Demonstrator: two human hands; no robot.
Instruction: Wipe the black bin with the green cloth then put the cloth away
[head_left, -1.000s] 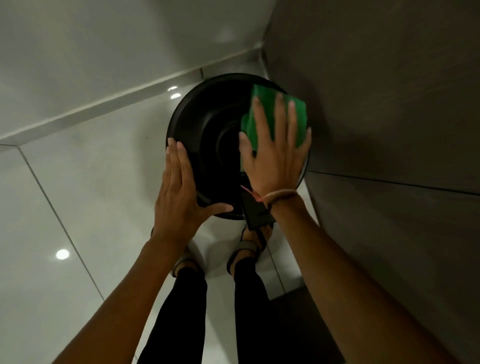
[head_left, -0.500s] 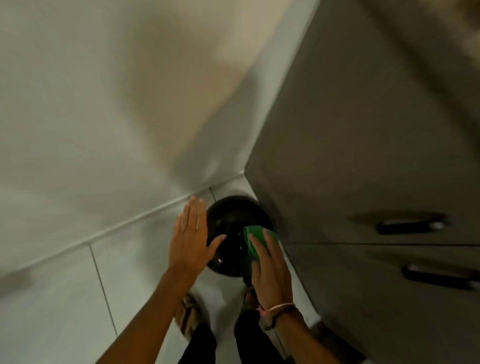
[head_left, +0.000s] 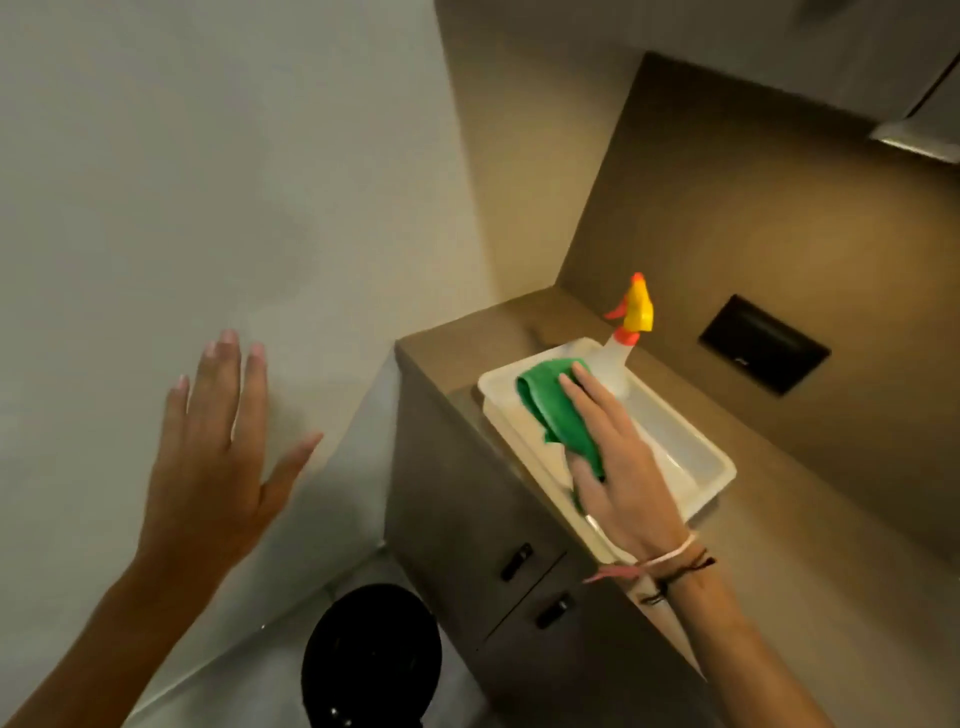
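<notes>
Holding the green cloth (head_left: 558, 415) over the white tray (head_left: 719, 460) on the bench (head_left: 810, 530), your right hand (head_left: 623, 467) grips it; your left hand (head_left: 208, 457) hangs open. No labels are legible. The black bin (head_left: 371, 654) stands on the floor, near left of the cabinet.

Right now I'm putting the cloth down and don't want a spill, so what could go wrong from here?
Two risks, as far as I can judge. The spray bottle stands upright in the white tray, right beyond your right hand and the green cloth; pushing further could tip it. The tray also sits near the counter's front edge, with the black bin on the floor below, so pressing its near rim might shift it off.
</notes>
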